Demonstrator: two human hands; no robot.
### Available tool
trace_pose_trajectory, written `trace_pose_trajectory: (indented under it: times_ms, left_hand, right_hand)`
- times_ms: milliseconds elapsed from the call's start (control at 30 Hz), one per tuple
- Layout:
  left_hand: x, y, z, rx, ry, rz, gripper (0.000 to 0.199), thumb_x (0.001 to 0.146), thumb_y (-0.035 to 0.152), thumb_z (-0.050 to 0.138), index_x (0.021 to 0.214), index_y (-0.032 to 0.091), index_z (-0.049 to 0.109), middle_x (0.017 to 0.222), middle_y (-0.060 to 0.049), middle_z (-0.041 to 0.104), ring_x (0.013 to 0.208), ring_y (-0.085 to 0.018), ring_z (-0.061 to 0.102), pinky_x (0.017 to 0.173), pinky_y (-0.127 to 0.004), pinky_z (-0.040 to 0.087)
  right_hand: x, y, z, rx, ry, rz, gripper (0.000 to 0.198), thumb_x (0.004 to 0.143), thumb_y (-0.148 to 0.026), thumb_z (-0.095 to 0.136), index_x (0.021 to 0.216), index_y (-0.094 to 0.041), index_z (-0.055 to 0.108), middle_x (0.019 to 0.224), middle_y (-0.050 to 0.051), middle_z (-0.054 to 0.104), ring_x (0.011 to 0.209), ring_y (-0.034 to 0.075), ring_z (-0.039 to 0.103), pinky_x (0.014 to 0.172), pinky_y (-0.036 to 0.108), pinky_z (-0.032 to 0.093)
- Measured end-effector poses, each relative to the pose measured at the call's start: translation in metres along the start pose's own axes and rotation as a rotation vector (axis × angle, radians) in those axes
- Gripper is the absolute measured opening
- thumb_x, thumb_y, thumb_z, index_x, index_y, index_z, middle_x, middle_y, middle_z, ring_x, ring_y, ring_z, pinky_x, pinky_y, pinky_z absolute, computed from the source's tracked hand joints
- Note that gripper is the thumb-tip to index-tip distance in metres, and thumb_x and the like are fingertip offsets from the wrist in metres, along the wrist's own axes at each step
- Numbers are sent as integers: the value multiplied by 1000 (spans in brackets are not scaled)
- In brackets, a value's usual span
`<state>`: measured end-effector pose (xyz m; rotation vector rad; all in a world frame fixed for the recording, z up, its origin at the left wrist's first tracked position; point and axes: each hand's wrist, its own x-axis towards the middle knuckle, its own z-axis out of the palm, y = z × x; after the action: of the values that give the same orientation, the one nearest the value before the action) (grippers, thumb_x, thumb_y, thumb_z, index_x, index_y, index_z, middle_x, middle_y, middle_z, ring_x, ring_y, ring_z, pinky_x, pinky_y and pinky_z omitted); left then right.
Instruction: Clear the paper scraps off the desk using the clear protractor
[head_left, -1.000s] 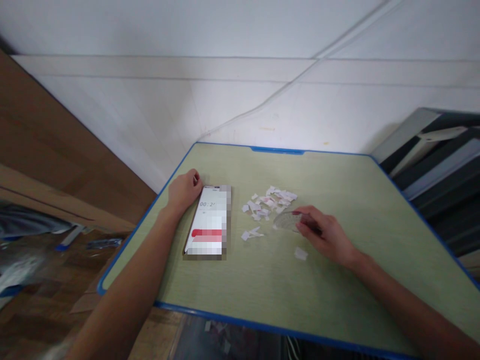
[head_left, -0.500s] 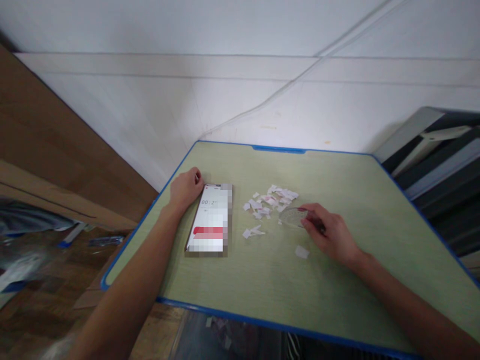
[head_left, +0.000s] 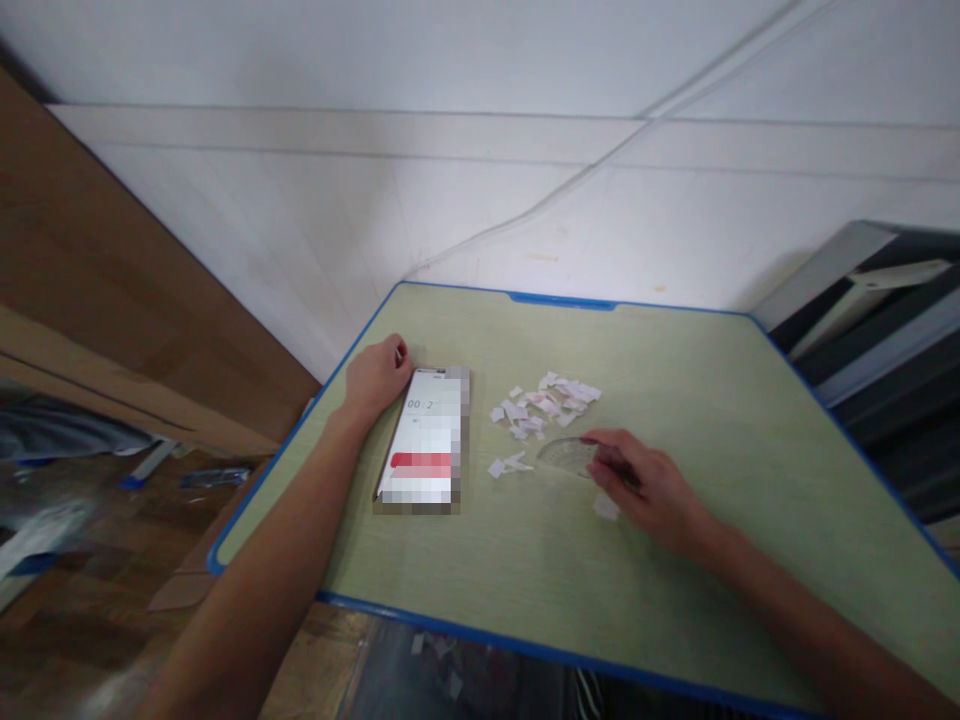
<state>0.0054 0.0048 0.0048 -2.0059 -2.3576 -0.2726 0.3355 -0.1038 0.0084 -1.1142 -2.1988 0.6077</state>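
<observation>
My right hand (head_left: 649,490) is closed on a clear protractor (head_left: 562,455), a see-through half-round piece with faint markings. Its curved side points left, just above the table. Small torn paper scraps (head_left: 551,402) lie in a loose pile beyond it. A few more scraps (head_left: 510,465) sit to its left, and a single paper piece (head_left: 606,506) lies partly under my right hand. My left hand (head_left: 379,375) rests with curled fingers on the table. It is beside the top left corner of a phone (head_left: 424,430) whose screen shows a timer and a red bar.
The light green table (head_left: 465,570) has a blue rim and stands against a white wall (head_left: 480,215). At left is a large cardboard piece (head_left: 135,260). Dark folded furniture with a grey frame (head_left: 885,300) leans at right. A cable (head_left: 540,205) runs along the wall.
My right hand has moved a little left and towards me with the protractor, away from the scrap pile and nearer the small group of scraps. My left hand stays by the phone.
</observation>
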Motion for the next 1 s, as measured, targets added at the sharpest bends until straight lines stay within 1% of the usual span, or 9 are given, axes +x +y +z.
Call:
trace_pose_trajectory:
  times_ms: [67, 133, 233, 333, 467, 567, 733, 833, 1000]
  left_hand:
    - [0, 0, 0, 3, 2, -2, 25, 86, 29, 39, 96, 19, 60, 92, -9, 70, 84, -23, 64, 64, -30, 40]
    - [0, 0, 0, 3, 4, 1, 25, 87, 29, 39, 96, 19, 60, 91, -9, 70, 84, -22, 64, 64, -29, 39]
    - [0, 0, 0, -5, 2, 6, 25, 86, 30, 40, 96, 19, 60, 91, -8, 70, 83, -21, 63, 64, -29, 39]
    - [0, 0, 0, -11, -6, 8, 24, 86, 29, 40, 96, 19, 60, 91, -8, 70, 82, -21, 63, 64, -29, 39]
    - [-1, 1, -1, -14, -1, 9, 24, 86, 29, 39, 95, 19, 60, 91, -9, 69, 82, -21, 63, 64, -29, 39]
    - [-1, 1, -1, -13, -2, 7, 25, 87, 30, 38, 95, 19, 59, 91, -8, 69, 82, -21, 63, 64, -29, 39]
    - [-1, 1, -1, 0, -3, 3, 25, 87, 30, 38, 96, 20, 59, 93, -8, 70, 83, -21, 63, 64, -29, 40]
    - [-1, 1, -1, 3, -4, 1, 25, 86, 30, 39, 96, 20, 59, 93, -8, 70, 84, -22, 63, 64, -29, 40]
    - [-2, 0, -1, -3, -6, 7, 26, 86, 30, 38, 97, 20, 60, 93, -9, 70, 85, -22, 63, 65, -29, 41]
  right_hand:
    - [0, 0, 3, -55, -4, -15, 21, 92, -20, 43, 108, -18, 55, 64, 0, 67, 51, 13, 60, 50, 21, 44]
    - [0, 0, 4, -130, -5, -67, 20, 91, -20, 43, 106, -18, 57, 65, 1, 69, 52, 13, 62, 53, 23, 46]
    - [0, 0, 2, -217, 87, -133, 19, 89, -17, 45, 103, -16, 58, 61, 0, 67, 45, 13, 59, 49, 22, 44]
    - [0, 0, -1, -209, 162, -132, 19, 89, -15, 46, 103, -15, 58, 61, 0, 67, 41, 11, 56, 43, 20, 42]
    - [0, 0, 0, -184, 116, -115, 19, 90, -16, 45, 104, -16, 57, 60, 0, 68, 46, 13, 62, 47, 21, 47]
    - [-1, 2, 4, -178, 96, -92, 21, 92, -18, 43, 107, -16, 57, 68, 3, 72, 54, 16, 68, 54, 24, 51]
    - [-1, 8, 7, -259, 35, -45, 24, 93, -20, 42, 109, -16, 59, 71, 5, 73, 57, 19, 68, 55, 27, 51]
    - [0, 5, 2, -318, 41, -25, 25, 92, -20, 42, 108, -17, 60, 69, 4, 72, 55, 18, 67, 54, 27, 48]
    - [0, -2, -15, -313, 19, -28, 22, 89, -20, 43, 101, -16, 60, 55, -2, 63, 38, 13, 53, 44, 24, 38]
